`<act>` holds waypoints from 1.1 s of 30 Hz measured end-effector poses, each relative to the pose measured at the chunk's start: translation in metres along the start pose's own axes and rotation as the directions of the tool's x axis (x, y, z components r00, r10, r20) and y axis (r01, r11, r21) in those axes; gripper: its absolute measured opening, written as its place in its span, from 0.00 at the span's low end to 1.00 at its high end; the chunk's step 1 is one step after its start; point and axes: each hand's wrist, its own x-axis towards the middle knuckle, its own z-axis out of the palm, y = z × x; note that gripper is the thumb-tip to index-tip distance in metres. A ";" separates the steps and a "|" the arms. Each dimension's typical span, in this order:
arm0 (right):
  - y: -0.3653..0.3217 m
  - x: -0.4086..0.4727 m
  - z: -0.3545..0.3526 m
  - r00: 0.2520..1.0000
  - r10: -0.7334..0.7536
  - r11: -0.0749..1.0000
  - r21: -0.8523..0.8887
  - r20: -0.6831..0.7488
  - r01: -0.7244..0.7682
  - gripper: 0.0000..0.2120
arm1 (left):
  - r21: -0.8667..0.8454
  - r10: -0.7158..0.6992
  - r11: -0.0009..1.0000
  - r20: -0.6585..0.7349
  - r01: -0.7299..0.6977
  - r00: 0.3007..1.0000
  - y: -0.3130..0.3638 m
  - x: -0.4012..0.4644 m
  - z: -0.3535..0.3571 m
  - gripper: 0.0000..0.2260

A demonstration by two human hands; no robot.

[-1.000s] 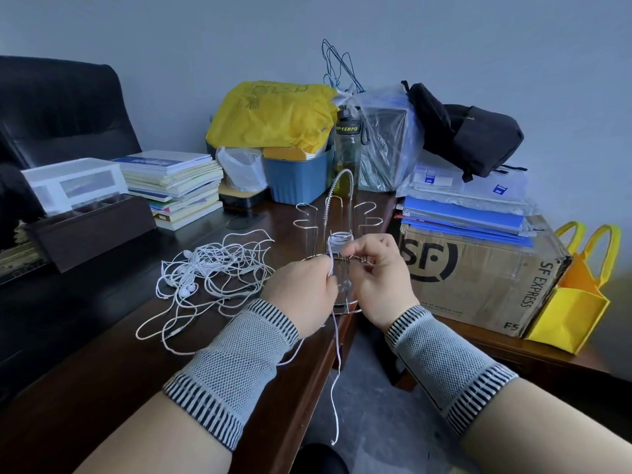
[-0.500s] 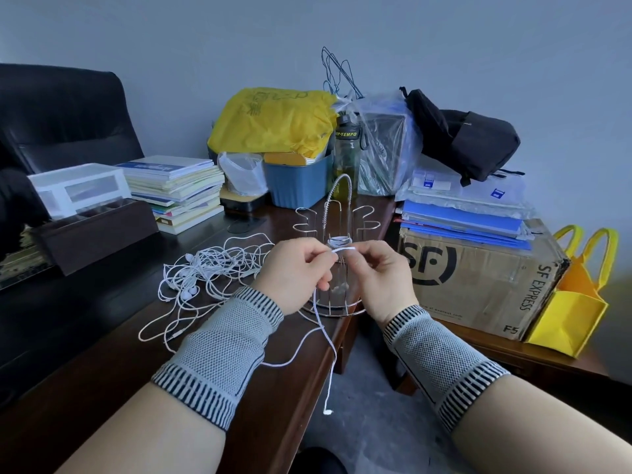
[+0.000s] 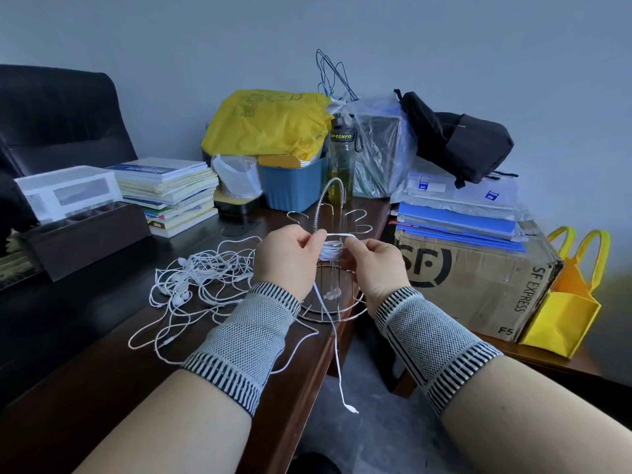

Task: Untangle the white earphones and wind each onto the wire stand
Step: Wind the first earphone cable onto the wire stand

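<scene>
A dark wooden counter (image 3: 85, 388) stands against a pale grey wall. One wire stand (image 3: 328, 302) sits at its near edge. The left hand (image 3: 287, 258) and right hand (image 3: 374, 265) each pinch one white earphone cord (image 3: 330, 249), coiled on the stand — its plug dangles. A tangled pile of earphones (image 3: 201, 278) lies left; their number is unclear. Behind: one book stack (image 3: 171, 189) and one cardboard box (image 3: 478, 278).
</scene>
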 end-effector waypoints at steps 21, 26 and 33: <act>-0.009 0.009 0.001 0.999 0.046 0.996 -0.082 0.008 -0.045 0.14 | 0.139 -0.017 0.990 0.227 -0.015 0.974 -0.014 -0.012 0.003 0.17; 0.000 -0.001 -0.003 0.998 -0.034 0.999 -0.025 0.049 0.036 0.05 | 0.156 0.075 0.980 0.276 -0.122 0.958 -0.013 -0.022 -0.002 0.19; 0.016 -0.023 -0.005 0.808 -0.521 0.746 -0.312 0.275 0.588 0.21 | 0.268 0.207 0.907 0.386 -0.324 0.899 -0.009 -0.033 -0.005 0.04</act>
